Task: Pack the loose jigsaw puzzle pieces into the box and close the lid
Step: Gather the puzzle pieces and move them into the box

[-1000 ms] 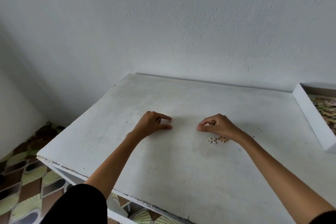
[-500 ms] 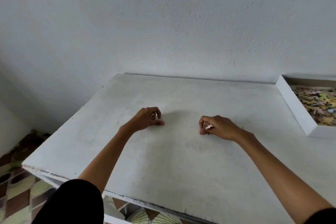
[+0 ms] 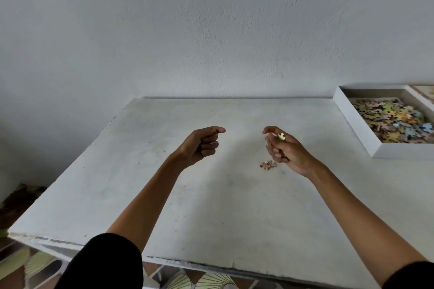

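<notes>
My right hand [image 3: 285, 151] is raised above the white table [image 3: 211, 206], palm turned up. It is closed on a few jigsaw pieces, and a yellow piece [image 3: 281, 136] sticks out at the fingertips. My left hand [image 3: 201, 145] hovers at the same height with fingers curled and thumb pressed to the forefinger. A pale sliver of a piece shows between its fingers. A small cluster of brown loose pieces [image 3: 268, 165] lies on the table just below my right hand. The open white box [image 3: 352, 119] sits at the right, filled with several colourful pieces [image 3: 392, 119].
A white wall runs along the table's far edge. Beyond the box at the far right, a strip of another flat item [image 3: 425, 92] is cut off by the frame. Patterned floor tiles [image 3: 28, 267] show past the table's near-left edge.
Both hands have lifted off the table and turned palm-up with pieces in them. The brown cluster shows again below my right hand. The view has shifted right, showing more of the box.
</notes>
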